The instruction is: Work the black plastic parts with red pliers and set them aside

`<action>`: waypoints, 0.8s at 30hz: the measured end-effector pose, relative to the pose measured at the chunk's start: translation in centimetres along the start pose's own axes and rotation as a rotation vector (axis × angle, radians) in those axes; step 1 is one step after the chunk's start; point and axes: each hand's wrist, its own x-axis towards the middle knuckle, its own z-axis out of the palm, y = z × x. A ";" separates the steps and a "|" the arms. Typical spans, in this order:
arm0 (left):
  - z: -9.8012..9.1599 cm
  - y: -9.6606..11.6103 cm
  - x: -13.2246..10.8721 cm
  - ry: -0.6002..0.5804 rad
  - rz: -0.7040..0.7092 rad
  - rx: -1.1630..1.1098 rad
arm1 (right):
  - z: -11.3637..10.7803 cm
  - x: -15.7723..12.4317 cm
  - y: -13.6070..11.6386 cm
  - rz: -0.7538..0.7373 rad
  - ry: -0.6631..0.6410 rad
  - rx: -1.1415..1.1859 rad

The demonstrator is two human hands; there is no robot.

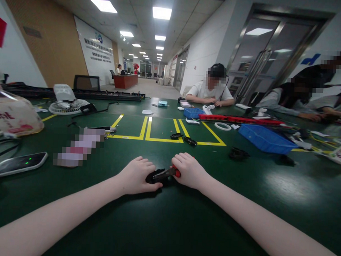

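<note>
My left hand (139, 175) is closed around a small black part (152, 177) just above the green table (167, 225); its exact kind is hard to make out. From the right, my right hand (188, 169) grips a pair of red-handled pliers (167, 173), fingers wrapped over the handles. The metal jaws point left and meet the black part, though I cannot tell whether they are clamped on it. Farther ahead, two small black pieces (190, 141) lie by the yellow tape lines. Another dark piece (239, 154) rests to the right.
Blue bins (265, 139) stand at right and centre back. A phone (19, 163), a white fan (65, 102) and a plastic bag (16, 113) sit on the left. A long red strip (240, 119) lies across the back right. Co-workers (211, 90) sit at the far side.
</note>
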 end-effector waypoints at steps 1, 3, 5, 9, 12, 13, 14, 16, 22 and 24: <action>-0.1 0.0 0.0 -0.003 0.003 0.006 | 0.0 0.0 0.0 -0.002 -0.004 -0.002; -0.2 0.1 0.0 -0.004 0.015 0.028 | -0.1 0.0 -0.1 -0.004 -0.006 -0.011; -0.3 0.2 -0.1 0.003 0.028 0.051 | -0.1 0.0 -0.2 -0.005 -0.003 -0.021; -0.2 0.3 -0.2 0.032 0.035 0.075 | -0.1 -0.1 -0.2 -0.012 0.005 -0.035; 0.0 0.0 -0.3 0.047 0.058 0.104 | 0.0 -0.1 0.0 -0.022 0.012 -0.047; 0.0 -0.2 -0.3 0.049 0.072 0.116 | 0.0 -0.1 0.0 -0.028 0.015 -0.051; 0.0 -0.4 -0.4 0.051 0.087 0.126 | 0.0 -0.1 0.1 -0.034 0.019 -0.054; -0.1 -1.0 -0.5 0.055 0.113 0.143 | 0.0 -0.1 0.2 -0.050 0.033 -0.057; -1.0 -2.2 -0.6 0.085 0.096 0.104 | 0.0 0.3 0.7 -0.114 0.107 -0.020; -1.1 -2.3 -0.5 0.118 0.068 0.029 | 0.2 0.4 1.0 -0.131 0.122 -0.002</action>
